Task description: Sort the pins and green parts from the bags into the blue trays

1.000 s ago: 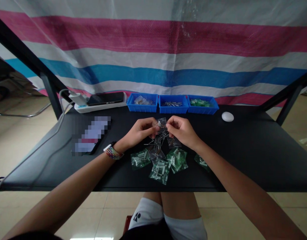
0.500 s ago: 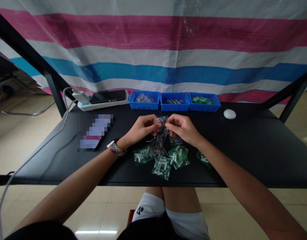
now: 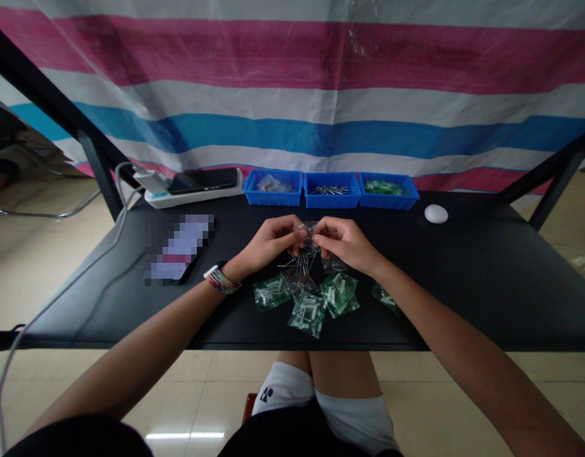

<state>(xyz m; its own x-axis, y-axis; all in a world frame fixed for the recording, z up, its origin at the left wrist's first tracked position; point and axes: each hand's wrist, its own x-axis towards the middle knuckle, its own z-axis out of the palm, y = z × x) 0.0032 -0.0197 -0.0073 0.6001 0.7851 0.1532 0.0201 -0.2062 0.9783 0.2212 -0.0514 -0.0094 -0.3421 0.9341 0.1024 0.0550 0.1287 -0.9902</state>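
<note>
My left hand (image 3: 279,240) and my right hand (image 3: 344,242) nearly meet over the middle of the black table, fingers pinched on a small clear plastic bag (image 3: 310,226). What is inside that bag is too small to make out. Loose metal screws or pins (image 3: 306,259) lie in a pile just below my fingertips. Another clear bag (image 3: 334,263) rests under my right hand, and one more (image 3: 302,287) lies nearer to me. Several green packets with pale pieces inside, such as this green packet (image 3: 308,315), spread toward the table's front edge; one is partly behind my right forearm.
Along the back stand three blue bins: a left bin (image 3: 273,198) with clear bags, a middle bin (image 3: 332,201) with metal pins, a right bin (image 3: 389,200) with green packets. A power strip (image 3: 192,195), two phones and a white mouse (image 3: 436,214) are also on the table.
The whole view has shifted slightly upward. My fingertips have moved a little closer together on the clear bag; everything else lies as before.
</note>
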